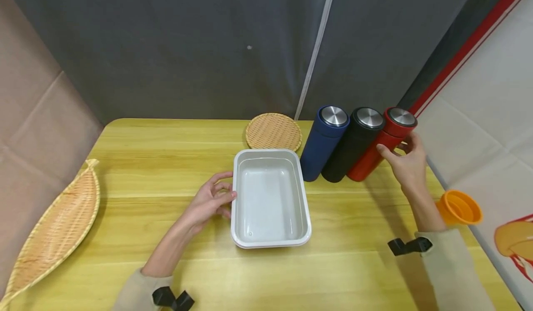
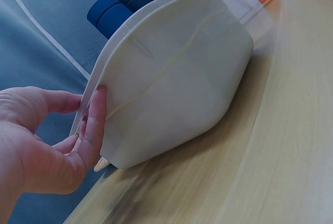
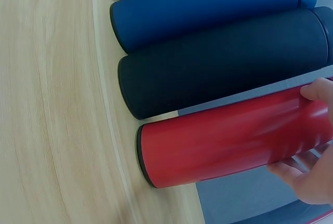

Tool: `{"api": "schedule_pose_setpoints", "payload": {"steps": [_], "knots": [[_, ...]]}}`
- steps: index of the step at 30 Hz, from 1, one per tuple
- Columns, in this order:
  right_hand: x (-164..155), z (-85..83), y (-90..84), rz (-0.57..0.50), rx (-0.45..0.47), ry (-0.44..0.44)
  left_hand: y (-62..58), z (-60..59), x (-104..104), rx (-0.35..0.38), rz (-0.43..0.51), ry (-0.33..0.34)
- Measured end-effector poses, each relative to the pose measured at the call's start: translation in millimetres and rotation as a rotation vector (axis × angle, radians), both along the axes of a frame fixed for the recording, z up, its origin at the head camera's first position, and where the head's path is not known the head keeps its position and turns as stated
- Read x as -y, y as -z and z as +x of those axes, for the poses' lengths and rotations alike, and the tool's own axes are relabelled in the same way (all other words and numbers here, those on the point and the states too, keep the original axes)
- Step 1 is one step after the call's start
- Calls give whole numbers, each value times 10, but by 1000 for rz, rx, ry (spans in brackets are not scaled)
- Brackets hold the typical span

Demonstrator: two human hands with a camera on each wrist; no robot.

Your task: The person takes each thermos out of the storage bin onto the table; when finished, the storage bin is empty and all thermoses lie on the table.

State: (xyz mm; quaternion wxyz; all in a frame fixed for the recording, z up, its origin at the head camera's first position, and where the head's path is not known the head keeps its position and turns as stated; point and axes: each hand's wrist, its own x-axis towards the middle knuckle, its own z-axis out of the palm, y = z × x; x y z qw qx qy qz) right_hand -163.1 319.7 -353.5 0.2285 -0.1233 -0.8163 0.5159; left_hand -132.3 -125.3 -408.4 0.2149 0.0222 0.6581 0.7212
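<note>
— Two hands were busy on the yellow wooden table (image 1: 166,264). At far left lay a long woven tray (image 1: 58,223), shaped like a leaf. What did the left hand (image 1: 208,202) do?

— It rested at the left rim of the white tub (image 1: 270,197), with loosely bent fingers touching the edge; it did not really clasp it. The tub was rectangular with rounded corners, smooth and glossy, probably light plastic. I think it would slide easily, so the rim is the good place to hold.

— And behind it?

— A round wicker mat (image 1: 273,131), flat, near the back edge. Then three bottles stood side by side, touching: the blue bottle (image 1: 324,143), the black bottle (image 1: 351,145) and the red bottle (image 1: 381,144), all matte cylinders with steel caps.

— The right hand (image 1: 407,163)?

— It gripped the red bottle near the upper part, thumb in front, fingers behind. The body looked stiff, maybe heavy if filled, not slippery. An orange cup (image 1: 458,208) stood at the far right.
</note>
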Motion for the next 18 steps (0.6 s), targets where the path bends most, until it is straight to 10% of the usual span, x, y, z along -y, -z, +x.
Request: {"api": "schedule_pose_setpoints", "payload": {"steps": [18], "knots": [[-46,11,79,72,-24,-126,31,-15,-7,8,-12,-9]]}}
